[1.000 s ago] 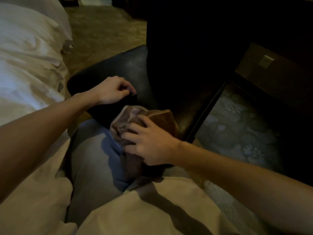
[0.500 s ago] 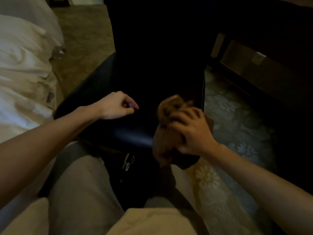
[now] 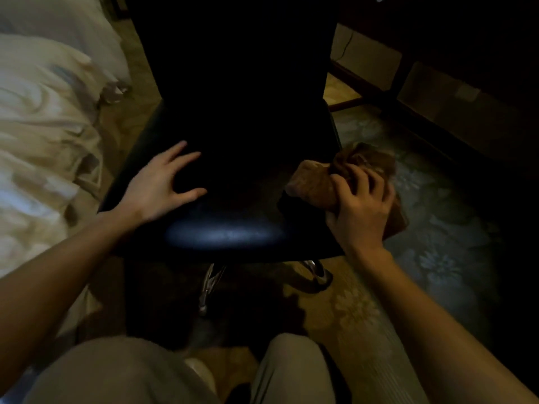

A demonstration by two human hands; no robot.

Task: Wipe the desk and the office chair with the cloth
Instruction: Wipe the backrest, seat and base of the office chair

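Observation:
A black office chair (image 3: 227, 234) stands right in front of me, seat toward me and dark backrest rising behind it. My left hand (image 3: 159, 186) rests flat on the left part of the seat with its fingers spread. My right hand (image 3: 360, 212) grips a bunched brown cloth (image 3: 316, 182) at the seat's right edge, fingers curled over the fabric. Part of the cloth hangs past the seat edge behind my hand. The dark desk (image 3: 466, 53) fills the upper right, mostly in shadow.
A bed with white crumpled linen (image 3: 43, 135) runs along the left. Patterned carpet (image 3: 437, 258) covers the floor to the right. The chair's chrome base legs (image 3: 211, 282) show under the seat. My knees in light trousers (image 3: 122, 371) are at the bottom.
The chair seat now faces me squarely. My left hand has opened from a loose fist and lies flat on the seat. My right hand carried the cloth to the seat's right edge.

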